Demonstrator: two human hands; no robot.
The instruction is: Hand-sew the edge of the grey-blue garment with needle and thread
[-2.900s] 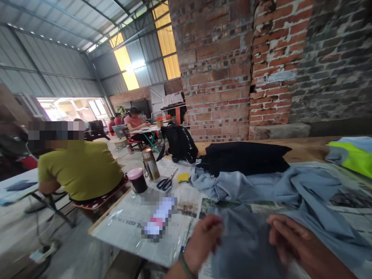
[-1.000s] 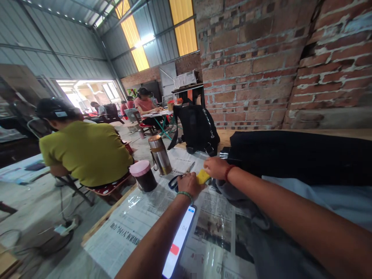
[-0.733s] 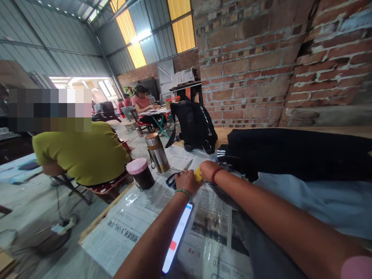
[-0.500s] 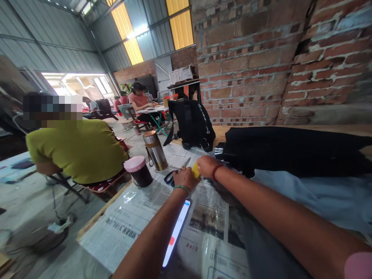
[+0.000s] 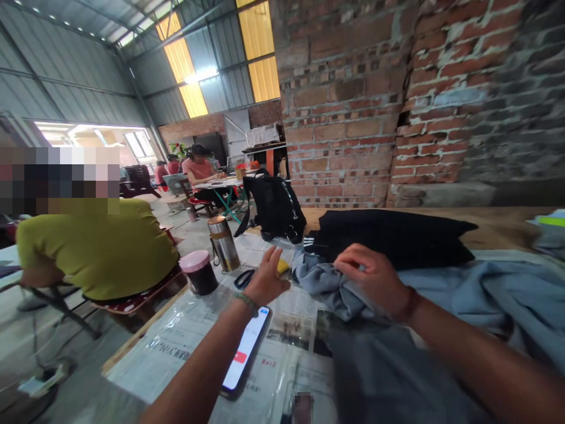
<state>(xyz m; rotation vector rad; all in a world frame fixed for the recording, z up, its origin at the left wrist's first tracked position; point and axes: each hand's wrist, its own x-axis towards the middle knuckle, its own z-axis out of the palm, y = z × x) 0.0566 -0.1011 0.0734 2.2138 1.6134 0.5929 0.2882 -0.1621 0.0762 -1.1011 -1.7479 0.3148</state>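
Observation:
My left hand (image 5: 268,275) hovers over the newspaper-covered table with its fingers apart, holding nothing. Just past its fingertips lies a small yellow thing (image 5: 283,267), partly hidden. A pair of scissors with dark handles (image 5: 244,279) rests left of that hand, its blades out of sight. Below my left wrist, a phone (image 5: 247,353) with a lit screen lies on the newspaper. My right hand (image 5: 373,274) is closed, fingertips pinched at the bunched grey cloth (image 5: 315,277). Exactly what part of the cloth is in the pinch is hard to see.
A lidded dark cup (image 5: 200,280) and a steel flask (image 5: 224,244) stand at the table's left edge. Beyond them sit a black backpack (image 5: 278,209) and folded black cloth (image 5: 388,232) along the brick wall. A person in a yellow-green shirt (image 5: 97,247) sits to the left.
My hands were together at the yellow thing and have parted. The left has let go and opened; the right has moved right to the grey cloth, which now reaches further left. The view has shifted right.

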